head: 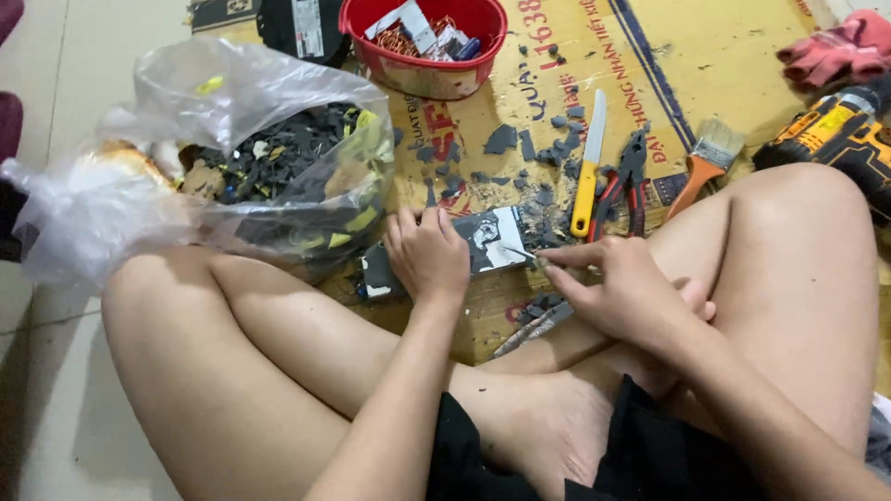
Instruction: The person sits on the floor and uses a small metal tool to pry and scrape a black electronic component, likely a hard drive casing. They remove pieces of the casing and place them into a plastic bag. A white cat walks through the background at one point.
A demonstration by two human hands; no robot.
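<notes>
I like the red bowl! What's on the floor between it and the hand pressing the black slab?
Head view: dark broken chips scattered on cardboard.

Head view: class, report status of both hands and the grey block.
Left hand pressing down grey block. Right hand working thin tool at its edge. Grey chips scattered around.

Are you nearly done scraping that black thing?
Partly. Done: grey chips litter the cardboard, and more fill the plastic bag. In hand: left hand steadies the dark slab; right hand works a thin tool at its edge. Left: most of the slab looks whole.
</notes>
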